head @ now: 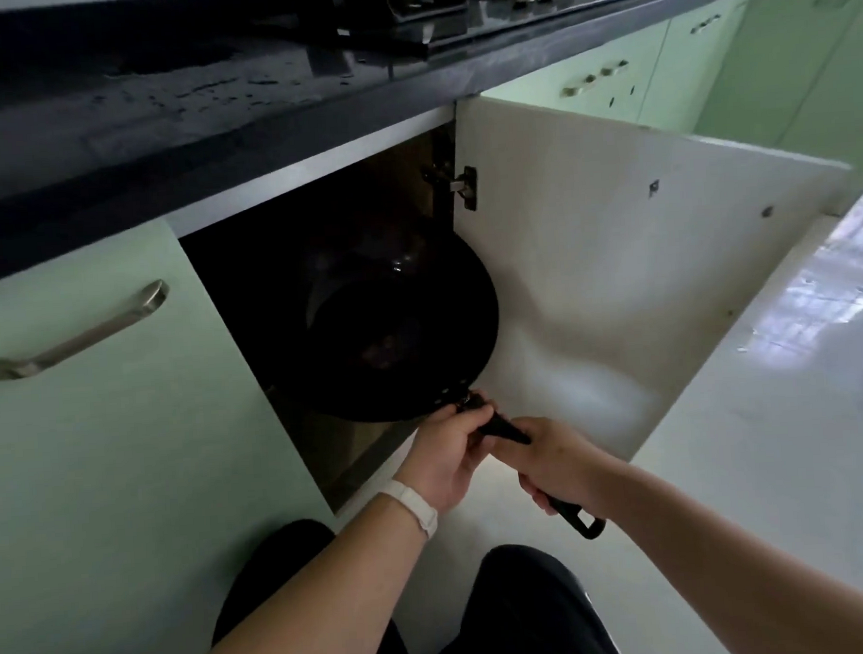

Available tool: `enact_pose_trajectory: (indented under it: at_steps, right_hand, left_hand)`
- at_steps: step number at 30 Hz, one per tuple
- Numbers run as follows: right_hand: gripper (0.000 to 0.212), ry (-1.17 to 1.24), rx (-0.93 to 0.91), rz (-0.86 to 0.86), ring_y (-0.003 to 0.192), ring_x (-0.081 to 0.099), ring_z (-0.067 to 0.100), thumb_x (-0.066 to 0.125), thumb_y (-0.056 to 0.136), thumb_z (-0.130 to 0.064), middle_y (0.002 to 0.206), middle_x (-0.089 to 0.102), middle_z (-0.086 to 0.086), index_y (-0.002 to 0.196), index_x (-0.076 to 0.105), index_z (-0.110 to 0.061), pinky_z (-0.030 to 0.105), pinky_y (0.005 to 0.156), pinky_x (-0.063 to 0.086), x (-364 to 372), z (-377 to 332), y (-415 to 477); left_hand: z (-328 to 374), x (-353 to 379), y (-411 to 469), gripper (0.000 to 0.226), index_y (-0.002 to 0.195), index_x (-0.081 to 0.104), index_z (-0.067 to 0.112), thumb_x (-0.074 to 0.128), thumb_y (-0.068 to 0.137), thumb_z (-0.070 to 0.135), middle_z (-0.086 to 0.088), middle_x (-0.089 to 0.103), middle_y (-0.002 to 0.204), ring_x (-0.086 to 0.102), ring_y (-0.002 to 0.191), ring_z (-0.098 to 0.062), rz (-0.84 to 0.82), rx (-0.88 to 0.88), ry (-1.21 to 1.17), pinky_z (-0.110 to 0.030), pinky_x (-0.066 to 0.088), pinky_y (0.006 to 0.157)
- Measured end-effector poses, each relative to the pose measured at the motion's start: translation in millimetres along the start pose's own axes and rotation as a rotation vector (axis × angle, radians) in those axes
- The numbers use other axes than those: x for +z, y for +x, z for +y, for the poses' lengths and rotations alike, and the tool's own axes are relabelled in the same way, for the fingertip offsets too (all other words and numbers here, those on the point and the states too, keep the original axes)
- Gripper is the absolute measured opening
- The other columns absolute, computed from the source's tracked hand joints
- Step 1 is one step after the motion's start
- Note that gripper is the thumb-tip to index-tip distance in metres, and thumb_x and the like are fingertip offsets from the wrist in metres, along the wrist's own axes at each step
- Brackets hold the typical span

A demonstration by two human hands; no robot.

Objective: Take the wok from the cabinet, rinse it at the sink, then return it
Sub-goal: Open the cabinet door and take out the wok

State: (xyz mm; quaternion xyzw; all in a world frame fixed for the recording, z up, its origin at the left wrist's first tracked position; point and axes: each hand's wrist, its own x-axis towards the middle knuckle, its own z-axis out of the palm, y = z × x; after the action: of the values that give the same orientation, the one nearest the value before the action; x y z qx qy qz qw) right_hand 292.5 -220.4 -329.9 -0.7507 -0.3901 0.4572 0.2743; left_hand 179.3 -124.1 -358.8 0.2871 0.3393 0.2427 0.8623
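The wok hangs half inside the dark mouth of the cabinet, tilted with its bowl facing out, and its rim lies close to the open door swung out at 3 o'clock. Its long black handle runs out toward 5 o'clock. Both hands grasp that handle: the left hand pinches it right at the rivets, probably to steady the heavy bowl, while the right hand is clenched round the far stretch, leaving only the hanging loop free. The two-handed hold likely keeps the pan clear of the door edge. The dark tabletop at 12 o'clock carries water drops. Whether the wok is coming out or going back in I cannot tell from this view
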Motion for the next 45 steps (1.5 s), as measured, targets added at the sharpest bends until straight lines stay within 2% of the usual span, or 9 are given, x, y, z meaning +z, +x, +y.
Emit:
enact_pose_trajectory:
  at_steps: [4, 11, 15, 22, 28, 33, 39, 45]
  right_hand:
    - [0.028, -0.014, 0.038, 0.01, 0.034, 0.047, 0.015, 0.055, 0.098, -0.044, 0.05, 0.056, 0.003, 0.092, 0.06, -0.017, 0.021, 0.039, 0.041, -9.1, 9.6, -21.3]
    - [0.027, -0.066, 0.128, -0.051, 0.034, 0.048, 0.016, 0.055, 0.094, -0.042, 0.043, 0.057, -0.001, 0.09, 0.056, -0.016, 0.026, 0.046, 0.043, -29.9, 7.1, -71.1]
    - [0.023, 0.027, 0.236, -0.079, 0.033, 0.049, 0.015, 0.057, 0.092, -0.038, 0.043, 0.057, -0.003, 0.086, 0.056, -0.017, 0.02, 0.038, 0.039, -44.5, -8.4, -116.4]
    - [0.022, 0.164, 0.371, -0.083, 0.035, 0.049, 0.017, 0.058, 0.088, -0.039, 0.045, 0.055, -0.004, 0.089, 0.058, -0.017, 0.024, 0.037, 0.041, -74.5, -51.0, -200.9]
    - [0.015, 0.197, 0.403, -0.054, 0.037, 0.047, 0.018, 0.058, 0.096, -0.031, 0.052, 0.054, 0.003, 0.093, 0.06, -0.016, 0.026, 0.037, 0.041, -103.3, -105.9, -272.1]
    - [0.013, 0.209, 0.41, -0.041, 0.035, 0.045, 0.014, 0.057, 0.098, -0.029, 0.055, 0.054, 0.005, 0.097, 0.06, -0.016, 0.023, 0.037, 0.039, -127.6, -152.5, -325.3]
    - [0.012, 0.262, 0.379, 0.011, 0.033, 0.045, 0.012, 0.057, 0.1, -0.027, 0.056, 0.054, 0.007, 0.104, 0.06, -0.016, 0.022, 0.035, 0.037, -145.8, -194.8, -376.1]
    - [0.006, 0.385, 0.328, 0.116, 0.042, 0.054, 0.012, 0.059, 0.099, -0.023, 0.059, 0.057, 0.003, 0.099, 0.061, -0.017, 0.025, 0.043, 0.048, -141.8, -231.2, -381.8]
  left_hand:
    - [-13.4, 16.4, -12.9, 0.015, 0.098, 0.066, 0.01, 0.06, 0.093, -0.002, -0.004, 0.071, 0.085, 0.071, 0.079, -0.015, -0.004, -0.042, -0.003, -0.019, 0.055, 0.055]
    - [-22.0, 46.6, -43.8, 0.018, 0.105, 0.065, 0.011, 0.058, 0.093, -0.002, -0.005, 0.074, 0.092, 0.073, 0.082, -0.018, 0.043, -0.205, -0.035, -0.021, 0.055, 0.052]
    - [-18.2, 76.0, -79.9, 0.016, 0.102, 0.065, 0.01, 0.059, 0.093, -0.002, -0.006, 0.073, 0.092, 0.073, 0.081, -0.019, 0.085, -0.326, -0.051, -0.022, 0.055, 0.053]
    - [8.4, 139.8, -150.5, 0.017, 0.104, 0.062, 0.007, 0.055, 0.094, -0.005, -0.01, 0.068, 0.095, 0.071, 0.08, -0.021, 0.079, -0.443, -0.074, -0.027, 0.058, 0.062]
    - [45.0, 195.4, -208.3, 0.017, 0.103, 0.06, 0.007, 0.054, 0.094, -0.006, -0.009, 0.066, 0.092, 0.07, 0.08, -0.022, 0.05, -0.479, -0.071, -0.026, 0.057, 0.06]
    - [74.6, 237.2, -251.5, 0.017, 0.101, 0.061, 0.007, 0.054, 0.093, -0.007, -0.009, 0.068, 0.089, 0.07, 0.079, -0.023, 0.028, -0.489, -0.079, -0.029, 0.059, 0.065]
    - [104.8, 276.6, -291.8, 0.018, 0.103, 0.062, 0.005, 0.056, 0.091, -0.007, -0.009, 0.072, 0.087, 0.072, 0.079, -0.023, 0.019, -0.473, -0.009, -0.028, 0.058, 0.062]
    - [151.4, 290.2, -292.3, 0.015, 0.098, 0.064, 0.006, 0.056, 0.092, -0.006, -0.007, 0.072, 0.085, 0.072, 0.076, -0.02, -0.093, -0.428, 0.192, -0.026, 0.057, 0.06]
